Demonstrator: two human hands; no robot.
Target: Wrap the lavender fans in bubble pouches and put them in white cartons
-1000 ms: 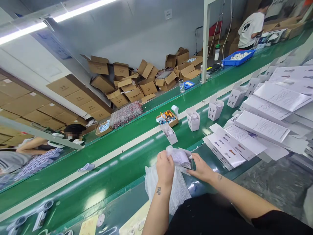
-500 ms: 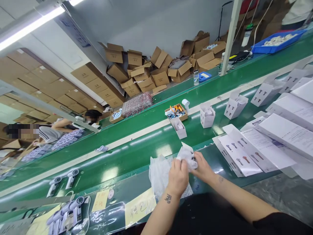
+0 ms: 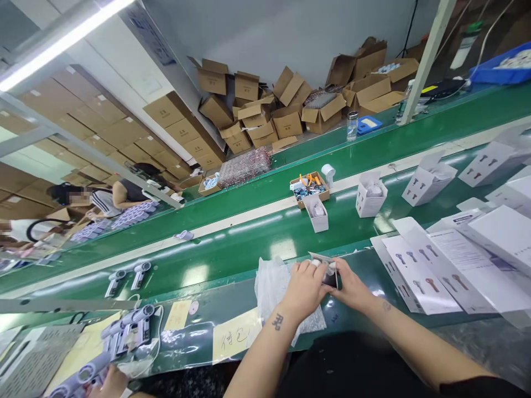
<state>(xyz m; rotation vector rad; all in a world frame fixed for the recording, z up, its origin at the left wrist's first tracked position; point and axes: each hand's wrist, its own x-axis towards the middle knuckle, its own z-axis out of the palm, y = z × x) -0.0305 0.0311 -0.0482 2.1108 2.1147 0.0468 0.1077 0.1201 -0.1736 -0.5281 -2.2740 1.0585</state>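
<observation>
Both my hands meet over a small white box [image 3: 326,266] at the near edge of the green conveyor belt [image 3: 249,243]. My left hand [image 3: 305,290] presses its fingers down on the box top. My right hand [image 3: 350,287] grips the box from the right side. A pile of clear bubble-wrap bags [image 3: 271,284] lies just left of my hands. Flat white printed cartons [image 3: 418,273] are stacked to the right.
Open white boxes [image 3: 369,196] with contents stand in a row on the belt, beside a small cardboard tray of parts [image 3: 309,188]. Grey handheld devices [image 3: 124,276] lie at the left. Another person's hand [image 3: 110,381] shows at the bottom left. Cardboard boxes [image 3: 265,110] are piled behind.
The wrapped item has gone down into the small box, and my hands now press on the box. The view has swung left.
</observation>
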